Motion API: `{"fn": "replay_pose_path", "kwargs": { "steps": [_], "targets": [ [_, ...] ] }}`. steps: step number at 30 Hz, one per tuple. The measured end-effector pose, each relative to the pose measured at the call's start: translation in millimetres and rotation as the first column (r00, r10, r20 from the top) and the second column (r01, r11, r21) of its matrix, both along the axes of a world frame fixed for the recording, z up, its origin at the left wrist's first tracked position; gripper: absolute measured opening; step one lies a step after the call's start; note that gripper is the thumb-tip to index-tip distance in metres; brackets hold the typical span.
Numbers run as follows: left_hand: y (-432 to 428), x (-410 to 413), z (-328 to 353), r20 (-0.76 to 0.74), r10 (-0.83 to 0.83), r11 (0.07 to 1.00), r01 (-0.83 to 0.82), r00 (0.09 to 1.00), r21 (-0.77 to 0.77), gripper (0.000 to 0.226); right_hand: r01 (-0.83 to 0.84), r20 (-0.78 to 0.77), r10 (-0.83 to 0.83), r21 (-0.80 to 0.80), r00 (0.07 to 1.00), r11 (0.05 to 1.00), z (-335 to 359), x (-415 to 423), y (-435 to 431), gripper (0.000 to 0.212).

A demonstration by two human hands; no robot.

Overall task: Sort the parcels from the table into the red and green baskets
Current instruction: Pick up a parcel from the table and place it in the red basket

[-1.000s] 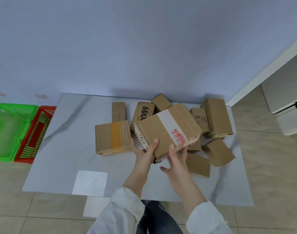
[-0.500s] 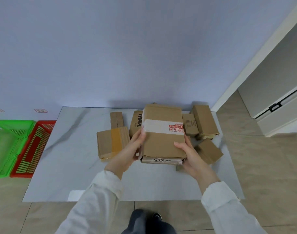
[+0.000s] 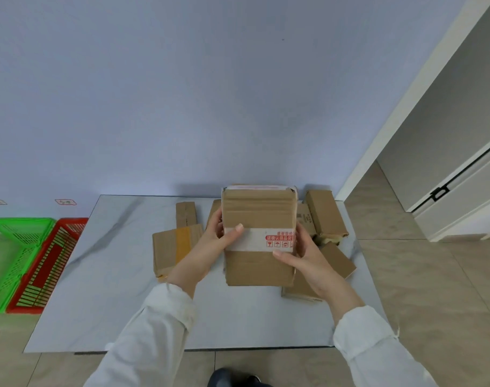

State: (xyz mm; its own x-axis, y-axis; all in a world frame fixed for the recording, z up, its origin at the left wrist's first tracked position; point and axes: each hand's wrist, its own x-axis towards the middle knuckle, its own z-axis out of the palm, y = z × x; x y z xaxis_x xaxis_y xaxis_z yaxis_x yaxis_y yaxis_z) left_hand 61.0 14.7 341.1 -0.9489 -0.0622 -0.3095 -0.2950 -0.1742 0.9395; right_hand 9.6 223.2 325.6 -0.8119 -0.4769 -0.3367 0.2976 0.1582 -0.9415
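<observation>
The large brown cardboard parcel [image 3: 259, 263] no longer tilts to the right as it did a second ago; it now faces the person squarely; its white tape band [image 3: 252, 241], near the far edge half a second ago, now crosses the middle of the face; the printed near edge has gone from view, and a white-labelled edge shows at the top; the left hand [image 3: 214, 241] has moved from the near left corner to the left side, thumb on the band; the right hand [image 3: 308, 255] has shifted up the right side, thumb across the face below the band.
</observation>
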Motion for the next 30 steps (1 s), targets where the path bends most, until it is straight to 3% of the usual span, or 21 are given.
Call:
{"fn": "replay_pose_path", "kwargs": {
  "steps": [4,6,10,12,15,20,25,28,30],
  "targets": [
    [1,0,12,-0.081,0.038,0.993,-0.047,0.996,-0.106,0.067,-0.029,-0.037,0.028,-0.023,0.999,0.999,13,4,3,0.093],
    [3,5,12,-0.125,0.009,0.988,-0.028,0.992,-0.152,0.072,-0.007,0.062,0.012,-0.08,0.998,0.997,24,5,1,0.085],
    [8,15,14,-0.185,-0.112,0.975,0.072,0.976,-0.21,0.085,0.144,0.258,-0.096,-0.172,0.961,0.974,31,3,-5,0.099],
    [11,15,22,-0.144,-0.097,0.985,0.074,0.985,-0.154,0.079,0.171,0.249,-0.123,-0.181,0.961,0.969,30,5,-5,0.089],
    [9,13,36,-0.011,-0.01,0.998,0.01,1.0,0.07,0.063,0.125,0.149,-0.099,-0.172,0.984,0.977,29,14,-2,0.069],
    [4,15,39,0.08,0.047,0.998,-0.049,0.996,0.03,0.067,-0.023,-0.049,0.018,-0.099,0.999,0.995,35,18,-1,0.082],
    [7,20,33,-0.021,0.081,0.995,-0.079,0.996,0.067,0.053,-0.022,-0.053,0.013,-0.166,0.998,0.986,42,17,1,0.075],
    [11,27,28,-0.136,0.058,0.998,-0.053,0.989,0.041,0.06,0.08,-0.006,-0.082,-0.192,0.997,0.978,46,16,-3,0.089],
    [14,29,25,-0.181,0.059,0.998,-0.053,0.982,0.041,0.059,0.167,0.021,-0.167,-0.226,0.986,0.96,45,16,-5,0.073]
  ]
}}
